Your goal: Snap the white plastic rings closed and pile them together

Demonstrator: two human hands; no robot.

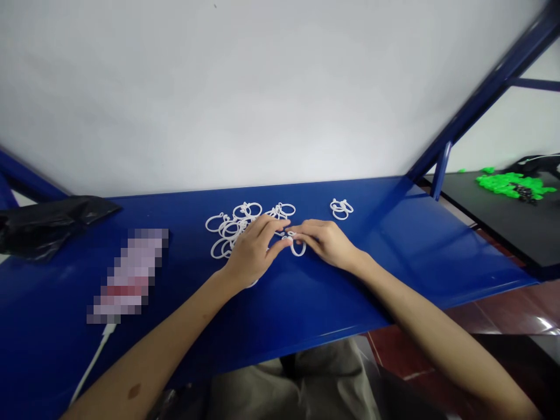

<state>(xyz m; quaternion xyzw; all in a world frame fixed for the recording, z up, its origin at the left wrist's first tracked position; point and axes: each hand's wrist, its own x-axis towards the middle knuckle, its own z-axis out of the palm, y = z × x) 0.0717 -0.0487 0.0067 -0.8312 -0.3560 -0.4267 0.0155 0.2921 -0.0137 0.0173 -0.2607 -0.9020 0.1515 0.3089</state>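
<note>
Between my hands is a white plastic ring with a small eyelet, like a curtain ring (pixel 299 255). My right hand (pixel 330 240) pinches it at the top with thumb and fingertips. From the other side, my left hand (pixel 251 254) closes thumb and fingers on small white parts at the same ring; the exact contact is too small to make out. Under and behind the left hand lies a loose pile of similar white rings (pixel 214 217), partly hidden by that hand. Farther right, a small group of white rings (pixel 340 218) lies apart on the blue table (pixel 350 309).
A blurred-out phone-like object (pixel 135 262) with a white cable (pixel 94 361) lies to the left. Behind it sits a black plastic bag (pixel 56 224). A white wall rises behind the table. Bright green pieces (pixel 511 186) lie on a dark table at far right.
</note>
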